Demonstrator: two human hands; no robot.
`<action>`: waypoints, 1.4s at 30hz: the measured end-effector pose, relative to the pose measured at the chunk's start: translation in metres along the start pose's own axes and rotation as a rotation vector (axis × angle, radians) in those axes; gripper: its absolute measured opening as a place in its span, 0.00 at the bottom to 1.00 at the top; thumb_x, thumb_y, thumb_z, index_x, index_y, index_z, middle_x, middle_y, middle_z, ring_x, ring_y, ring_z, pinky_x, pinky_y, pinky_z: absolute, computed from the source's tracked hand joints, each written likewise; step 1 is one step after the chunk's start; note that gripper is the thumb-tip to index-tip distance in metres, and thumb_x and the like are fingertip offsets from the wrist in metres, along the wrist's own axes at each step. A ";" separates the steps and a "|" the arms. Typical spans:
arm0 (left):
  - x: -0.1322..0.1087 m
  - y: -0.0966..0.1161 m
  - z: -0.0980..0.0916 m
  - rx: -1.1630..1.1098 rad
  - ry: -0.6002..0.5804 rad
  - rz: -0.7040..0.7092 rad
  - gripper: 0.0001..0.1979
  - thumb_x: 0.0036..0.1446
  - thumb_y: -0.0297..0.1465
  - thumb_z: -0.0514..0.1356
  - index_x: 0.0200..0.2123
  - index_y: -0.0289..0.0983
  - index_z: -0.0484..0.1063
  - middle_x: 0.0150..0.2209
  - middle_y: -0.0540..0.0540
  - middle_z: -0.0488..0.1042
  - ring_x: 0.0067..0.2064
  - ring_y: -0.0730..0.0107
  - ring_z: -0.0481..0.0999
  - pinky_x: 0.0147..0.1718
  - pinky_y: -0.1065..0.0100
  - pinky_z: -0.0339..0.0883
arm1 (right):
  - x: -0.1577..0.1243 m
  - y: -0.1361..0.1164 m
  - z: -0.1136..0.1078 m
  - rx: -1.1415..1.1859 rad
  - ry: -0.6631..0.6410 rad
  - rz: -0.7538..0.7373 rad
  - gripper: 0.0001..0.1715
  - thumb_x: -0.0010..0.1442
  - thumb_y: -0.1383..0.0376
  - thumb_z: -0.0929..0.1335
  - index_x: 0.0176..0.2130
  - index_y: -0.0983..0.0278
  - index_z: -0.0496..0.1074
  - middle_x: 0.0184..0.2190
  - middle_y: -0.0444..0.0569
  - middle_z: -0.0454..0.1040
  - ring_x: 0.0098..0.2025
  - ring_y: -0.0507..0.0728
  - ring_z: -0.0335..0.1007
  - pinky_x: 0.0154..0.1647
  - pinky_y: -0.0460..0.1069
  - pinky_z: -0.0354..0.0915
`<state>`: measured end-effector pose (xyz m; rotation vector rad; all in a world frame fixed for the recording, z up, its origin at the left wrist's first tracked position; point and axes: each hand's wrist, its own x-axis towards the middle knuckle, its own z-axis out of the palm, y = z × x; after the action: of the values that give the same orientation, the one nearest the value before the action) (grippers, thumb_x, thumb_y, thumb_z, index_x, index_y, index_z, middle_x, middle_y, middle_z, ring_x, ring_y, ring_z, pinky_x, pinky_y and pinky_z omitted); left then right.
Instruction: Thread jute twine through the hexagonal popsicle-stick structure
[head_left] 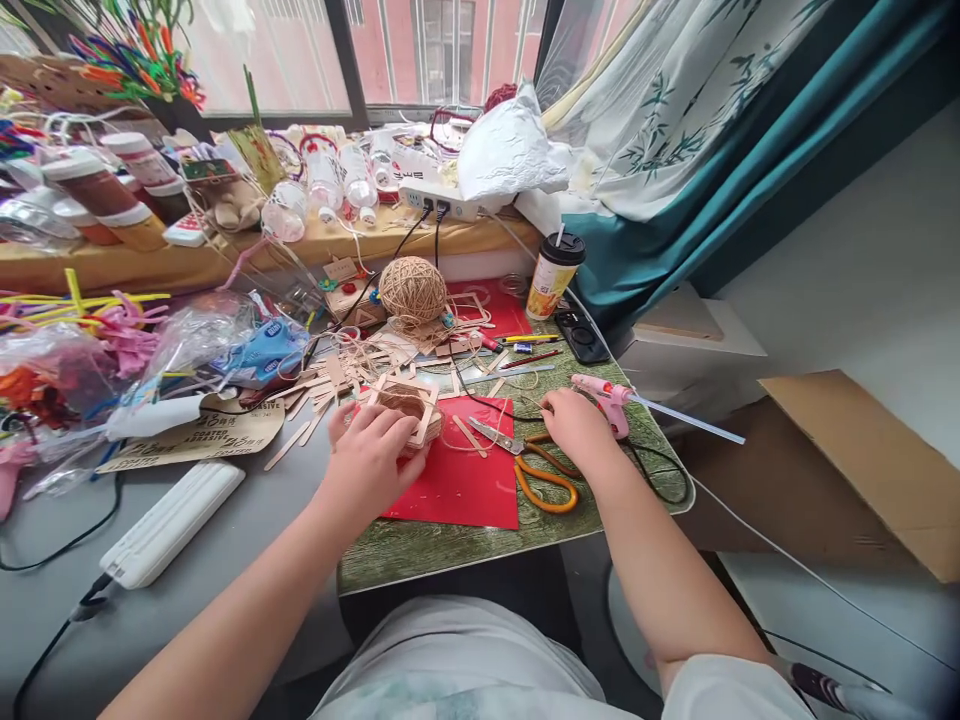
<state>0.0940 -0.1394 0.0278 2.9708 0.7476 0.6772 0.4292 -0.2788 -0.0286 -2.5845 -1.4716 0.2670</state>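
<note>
My left hand point(375, 445) is wrapped around a small box of stacked wooden craft sticks point(420, 405) with an open middle. The box rests at the left edge of a red sheet point(450, 490). Over on the right, my right hand point(574, 425) is closed, its fingertips pinched on a thin strand of twine point(531, 398). Beside that hand lies a pink glue gun point(611, 400) with a clear glue stick in its back. Scissors with orange handles point(551, 490) lie partly open between my hands, and loose sticks point(469, 437) lie near their blades.
Behind the box are a twine ball point(412, 290) and a heap of craft sticks point(337, 370). A lidded cup point(555, 275) and a phone point(581, 335) stand at the back right. Sandpaper point(202, 440) and a white power strip point(172, 522) lie left. Cords cross the table.
</note>
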 end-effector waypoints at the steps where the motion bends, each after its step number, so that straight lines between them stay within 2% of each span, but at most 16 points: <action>1: 0.000 -0.004 -0.006 -0.014 -0.024 0.026 0.04 0.64 0.31 0.65 0.43 0.43 0.74 0.45 0.47 0.84 0.51 0.51 0.81 0.66 0.40 0.53 | 0.001 -0.001 0.000 0.022 0.000 0.000 0.10 0.70 0.69 0.67 0.40 0.62 0.79 0.46 0.57 0.80 0.46 0.63 0.76 0.47 0.55 0.67; 6: -0.004 -0.026 -0.026 -0.064 -0.151 0.135 0.10 0.64 0.30 0.64 0.48 0.46 0.77 0.54 0.48 0.83 0.60 0.51 0.78 0.67 0.43 0.53 | -0.008 -0.011 -0.010 0.144 0.012 -0.027 0.11 0.70 0.69 0.65 0.37 0.62 0.75 0.47 0.59 0.79 0.50 0.65 0.75 0.48 0.55 0.67; 9: -0.011 -0.039 -0.029 -0.042 -0.145 0.128 0.15 0.62 0.28 0.63 0.51 0.47 0.77 0.59 0.48 0.81 0.66 0.49 0.74 0.70 0.41 0.49 | -0.023 -0.018 -0.025 0.291 -0.056 -0.049 0.10 0.73 0.63 0.64 0.42 0.60 0.74 0.41 0.52 0.81 0.41 0.59 0.77 0.40 0.52 0.68; 11: -0.015 -0.047 -0.030 -0.023 -0.139 0.113 0.17 0.61 0.26 0.62 0.51 0.48 0.77 0.61 0.48 0.80 0.68 0.49 0.72 0.71 0.41 0.48 | -0.033 -0.022 -0.037 0.566 -0.214 -0.102 0.11 0.74 0.57 0.64 0.46 0.59 0.72 0.38 0.48 0.82 0.36 0.57 0.76 0.38 0.51 0.69; 14: -0.021 -0.058 -0.028 -0.007 -0.128 0.088 0.18 0.61 0.23 0.61 0.51 0.48 0.77 0.62 0.48 0.80 0.69 0.49 0.72 0.71 0.42 0.51 | -0.042 -0.026 -0.052 0.888 -0.537 -0.204 0.17 0.69 0.54 0.70 0.53 0.60 0.73 0.40 0.49 0.83 0.40 0.57 0.79 0.41 0.51 0.71; 16: -0.024 -0.063 -0.024 0.002 -0.095 0.066 0.18 0.63 0.23 0.60 0.52 0.47 0.77 0.63 0.48 0.79 0.69 0.49 0.72 0.71 0.42 0.52 | -0.043 -0.030 -0.057 0.763 -0.657 -0.239 0.19 0.65 0.60 0.72 0.54 0.59 0.75 0.41 0.49 0.84 0.42 0.58 0.81 0.43 0.51 0.71; 18: -0.028 -0.065 -0.019 0.002 -0.048 0.048 0.19 0.65 0.24 0.60 0.55 0.47 0.76 0.65 0.47 0.78 0.69 0.49 0.71 0.70 0.42 0.55 | -0.043 -0.038 -0.059 0.513 -0.666 -0.245 0.14 0.61 0.67 0.72 0.48 0.59 0.79 0.39 0.47 0.85 0.40 0.59 0.81 0.41 0.51 0.69; 21: -0.039 -0.067 -0.007 -0.027 0.044 0.018 0.22 0.66 0.26 0.62 0.61 0.47 0.72 0.67 0.45 0.76 0.70 0.47 0.71 0.70 0.42 0.58 | -0.046 -0.050 -0.055 0.306 -0.571 -0.286 0.08 0.59 0.68 0.72 0.39 0.59 0.80 0.37 0.47 0.85 0.37 0.58 0.78 0.38 0.51 0.65; 24: -0.056 -0.073 0.011 -0.072 0.186 -0.004 0.26 0.64 0.29 0.67 0.63 0.47 0.70 0.67 0.41 0.75 0.70 0.45 0.72 0.70 0.42 0.61 | -0.054 -0.047 -0.042 0.359 -0.344 -0.250 0.08 0.63 0.58 0.74 0.43 0.57 0.81 0.40 0.47 0.84 0.38 0.58 0.77 0.37 0.51 0.64; 25: -0.061 -0.076 0.017 -0.076 0.265 -0.012 0.25 0.62 0.28 0.69 0.61 0.47 0.72 0.65 0.41 0.77 0.68 0.45 0.73 0.69 0.42 0.62 | -0.057 -0.040 -0.037 0.375 -0.222 -0.181 0.10 0.65 0.55 0.73 0.42 0.57 0.80 0.39 0.47 0.83 0.37 0.58 0.76 0.36 0.51 0.64; 28: -0.071 -0.085 0.030 -0.132 0.328 -0.041 0.22 0.60 0.28 0.70 0.57 0.47 0.74 0.62 0.43 0.78 0.66 0.45 0.76 0.69 0.41 0.64 | -0.071 -0.005 -0.018 0.353 0.234 0.079 0.14 0.70 0.53 0.68 0.37 0.58 0.78 0.35 0.48 0.80 0.35 0.59 0.74 0.38 0.52 0.66; 31: -0.071 -0.090 0.034 -0.219 0.361 -0.124 0.21 0.60 0.28 0.70 0.55 0.46 0.74 0.61 0.44 0.79 0.65 0.46 0.77 0.70 0.39 0.65 | -0.083 0.035 -0.002 0.315 0.465 0.242 0.16 0.72 0.55 0.65 0.45 0.62 0.75 0.41 0.57 0.78 0.43 0.63 0.74 0.50 0.57 0.70; 34: -0.067 -0.090 0.032 -0.294 0.409 -0.204 0.15 0.60 0.30 0.70 0.49 0.45 0.75 0.55 0.45 0.82 0.61 0.48 0.80 0.68 0.37 0.67 | -0.085 0.064 0.007 0.298 0.546 0.316 0.25 0.68 0.55 0.67 0.58 0.67 0.71 0.56 0.67 0.75 0.54 0.68 0.72 0.60 0.63 0.69; 36: -0.065 -0.089 0.030 -0.332 0.421 -0.260 0.11 0.60 0.31 0.70 0.46 0.44 0.76 0.53 0.45 0.83 0.59 0.48 0.81 0.68 0.36 0.66 | -0.079 0.074 0.012 0.303 0.528 0.304 0.31 0.65 0.56 0.70 0.63 0.67 0.69 0.59 0.66 0.74 0.59 0.69 0.71 0.64 0.63 0.67; 38: -0.064 -0.089 0.029 -0.355 0.427 -0.302 0.08 0.61 0.31 0.69 0.43 0.44 0.76 0.51 0.45 0.83 0.58 0.48 0.82 0.67 0.35 0.66 | -0.071 0.078 0.015 0.316 0.483 0.275 0.30 0.63 0.58 0.71 0.62 0.64 0.71 0.57 0.62 0.77 0.59 0.67 0.72 0.64 0.60 0.68; 42: -0.065 -0.089 0.029 -0.394 0.413 -0.357 0.05 0.62 0.30 0.68 0.40 0.44 0.76 0.50 0.46 0.83 0.56 0.50 0.82 0.67 0.38 0.67 | -0.061 0.076 0.023 0.323 0.458 0.303 0.23 0.69 0.60 0.64 0.58 0.65 0.75 0.49 0.59 0.79 0.51 0.66 0.74 0.58 0.59 0.70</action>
<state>0.0142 -0.0875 -0.0348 2.2891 0.9907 1.2503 0.4568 -0.3684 -0.0630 -2.3807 -0.8100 -0.0536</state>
